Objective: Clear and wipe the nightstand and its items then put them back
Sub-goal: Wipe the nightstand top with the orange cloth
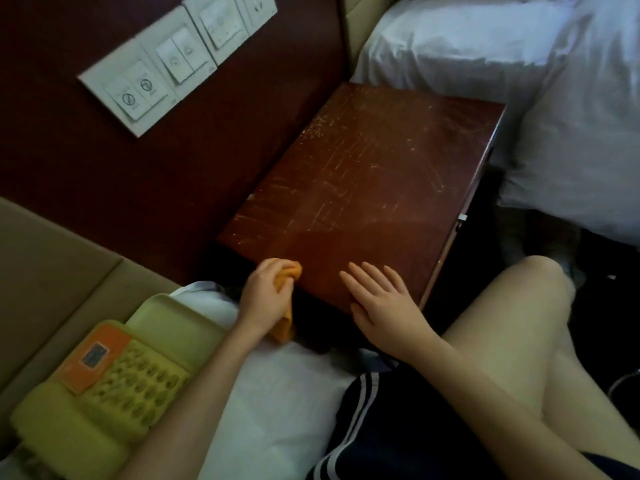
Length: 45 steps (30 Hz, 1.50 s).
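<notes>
The left hand has its fingers curled round a bunched orange cloth, holding it against the near left edge of the scratched dark red-brown wooden nightstand top. A tail of the cloth hangs below the palm, down the side of the stand. Just right of those fingers, the right hand lies flat on the wood, fingers straight, slightly spread, holding nothing. Beyond both sets of fingertips the top stretches away, streaked with pale scratches. Back beside the left forearm, a yellow-green push-button telephone with an orange label rests on white bedding. Far past the fingers, white switch plates line the maroon wall.
</notes>
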Motion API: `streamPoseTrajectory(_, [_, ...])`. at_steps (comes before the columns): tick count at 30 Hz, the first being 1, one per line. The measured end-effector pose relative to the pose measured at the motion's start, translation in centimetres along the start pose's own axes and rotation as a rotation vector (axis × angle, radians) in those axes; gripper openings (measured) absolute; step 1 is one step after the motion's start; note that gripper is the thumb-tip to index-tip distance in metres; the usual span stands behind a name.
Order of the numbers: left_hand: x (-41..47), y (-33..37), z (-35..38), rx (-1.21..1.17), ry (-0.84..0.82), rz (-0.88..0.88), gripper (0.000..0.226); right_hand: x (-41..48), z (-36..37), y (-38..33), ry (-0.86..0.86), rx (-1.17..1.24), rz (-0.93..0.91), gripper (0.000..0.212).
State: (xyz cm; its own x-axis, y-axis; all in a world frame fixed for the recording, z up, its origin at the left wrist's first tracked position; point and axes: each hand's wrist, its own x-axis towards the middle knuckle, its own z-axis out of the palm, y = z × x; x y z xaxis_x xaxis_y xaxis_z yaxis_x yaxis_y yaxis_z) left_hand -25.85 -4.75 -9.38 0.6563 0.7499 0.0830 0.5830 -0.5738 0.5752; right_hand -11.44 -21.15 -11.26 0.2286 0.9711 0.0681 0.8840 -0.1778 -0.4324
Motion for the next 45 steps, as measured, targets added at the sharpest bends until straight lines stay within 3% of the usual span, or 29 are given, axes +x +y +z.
streamPoseTrajectory(5, [2.9, -5.0, -4.5, 0.101, 0.153, -0.238, 0.02, 0.8, 1.5, -1.5, -0.004, -0.041, -0.145, 0.056])
streamPoseTrajectory(10, [5.7, -7.1, -4.5, 0.112, 0.14, -0.39, 0.02, 1.1, 2.1, -1.2, 0.063, -0.131, -0.204, 0.061])
streamPoseTrajectory(14, [5.5, -6.6, -3.0, 0.12, 0.171, -0.325, 0.019, 1.2, 2.5, -0.8, 0.084, -0.129, -0.15, 0.064])
streamPoseTrajectory(21, [2.6, -6.0, -1.2, 0.244, 0.079, -0.028, 0.023, 1.0, 2.7, -0.6, 0.081, -0.129, -0.117, 0.067])
streamPoseTrajectory(30, [5.8, -7.6, -3.4, 0.196, 0.205, -0.28, 0.023, 0.5, 2.3, 0.2, 0.076, -0.053, 0.062, 0.059])
streamPoseTrajectory(37, [1.9, -5.9, -0.4, 0.196, 0.091, -0.023, 0.023, 0.4, 2.6, 0.8, 0.006, -0.008, 0.097, 0.055])
streamPoseTrajectory(40, [1.8, -6.3, -0.3, 0.209, 0.063, 0.011, 0.023, 0.1, 1.8, 0.6, 0.04, 0.0, 0.083, 0.055])
streamPoseTrajectory(42, [3.1, -7.1, -1.2, 0.199, 0.09, -0.025, 0.022, -0.1, 1.4, 0.5, 0.055, 0.004, 0.066, 0.054])
streamPoseTrajectory(45, [5.5, -8.6, -3.1, 0.148, 0.185, -0.219, 0.021, -0.4, 1.2, 0.5, 0.059, 0.012, 0.056, 0.054])
